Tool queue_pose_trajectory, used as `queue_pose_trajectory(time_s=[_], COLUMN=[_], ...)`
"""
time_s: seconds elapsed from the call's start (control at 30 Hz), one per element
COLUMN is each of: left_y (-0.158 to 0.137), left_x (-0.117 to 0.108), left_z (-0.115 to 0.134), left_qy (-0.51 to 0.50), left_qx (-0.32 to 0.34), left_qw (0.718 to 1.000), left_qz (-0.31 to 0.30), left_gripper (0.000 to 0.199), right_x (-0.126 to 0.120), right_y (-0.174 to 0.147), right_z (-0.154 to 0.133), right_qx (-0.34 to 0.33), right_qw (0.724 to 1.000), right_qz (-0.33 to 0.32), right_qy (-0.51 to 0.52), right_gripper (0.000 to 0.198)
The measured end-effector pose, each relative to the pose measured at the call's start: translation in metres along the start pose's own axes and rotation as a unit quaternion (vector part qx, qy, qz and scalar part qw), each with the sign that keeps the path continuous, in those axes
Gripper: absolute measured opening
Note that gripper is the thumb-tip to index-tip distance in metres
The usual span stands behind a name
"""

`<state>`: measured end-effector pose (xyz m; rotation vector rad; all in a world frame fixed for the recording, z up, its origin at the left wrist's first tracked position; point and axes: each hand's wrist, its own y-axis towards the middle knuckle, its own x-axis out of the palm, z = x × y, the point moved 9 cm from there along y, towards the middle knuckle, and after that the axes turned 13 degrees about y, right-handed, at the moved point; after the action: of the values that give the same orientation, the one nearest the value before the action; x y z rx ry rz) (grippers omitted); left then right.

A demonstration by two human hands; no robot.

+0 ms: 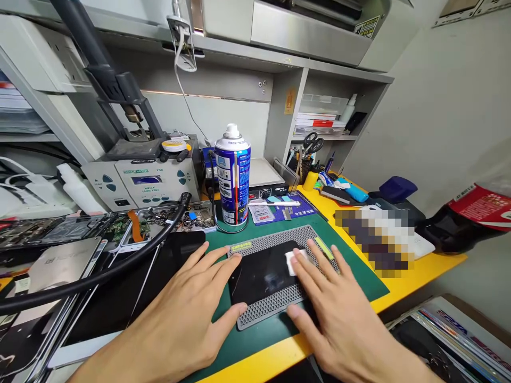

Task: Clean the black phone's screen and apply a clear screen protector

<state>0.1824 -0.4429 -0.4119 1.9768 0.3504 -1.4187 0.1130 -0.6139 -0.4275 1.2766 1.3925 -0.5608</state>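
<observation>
head view: left hand [194, 311] spread wide at left end of black panel [259, 274], right hand [339, 298] wide, fingers on white wipe [291, 265]; likely wiping, needs light, even pressure.

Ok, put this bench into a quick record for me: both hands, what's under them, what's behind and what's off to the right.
Left hand: spread, at the left end of a black panel
Right hand: spread, fingers on a white wipe over the panel
Underneath: grey honeycomb mat on green mat
Behind: blue spray can, upright
Right: red-labelled bottle
</observation>
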Motion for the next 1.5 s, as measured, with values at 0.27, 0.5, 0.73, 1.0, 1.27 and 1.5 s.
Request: queue_pose_trajectory(time_s=[0.27,0.5,0.73,1.0,1.27,1.5], left_y=[0.004,0.0,-0.001,-0.005,-0.005,-0.006], left_x=[-0.011,-0.008,-0.009,-0.001,-0.001,0.005], left_z=[0.009,0.009,0.008,0.007,-0.001,-0.008], left_qy=[0.052,0.065,0.055,0.015,0.016,-0.01], left_qx=[0.042,0.051,0.044,0.04,-0.008,-0.037], left_qw=[0.998,0.997,0.997,0.998,0.998,0.994], left_qz=[0.009,-0.007,-0.017,-0.053,-0.061,-0.106], left_gripper=[0.059,0.056,0.059,0.057,0.068,0.073], right_x=[0.002,0.02,0.004,0.032,0.013,0.039], right_y=[-0.002,0.008,0.005,0.031,0.037,0.055], right_z=[-0.014,-0.047,-0.013,-0.058,-0.016,-0.071], right_qx=[-0.029,-0.063,0.012,-0.054,0.028,-0.056], right_qw=[0.994,0.993,0.992,0.997,0.994,0.991], right_qz=[0.0,0.056,0.018,-0.033,-0.051,-0.117], right_qy=[-0.103,-0.087,-0.124,-0.042,-0.091,0.016], right_gripper=[0.066,0.072,0.063,0.063,0.054,0.055])
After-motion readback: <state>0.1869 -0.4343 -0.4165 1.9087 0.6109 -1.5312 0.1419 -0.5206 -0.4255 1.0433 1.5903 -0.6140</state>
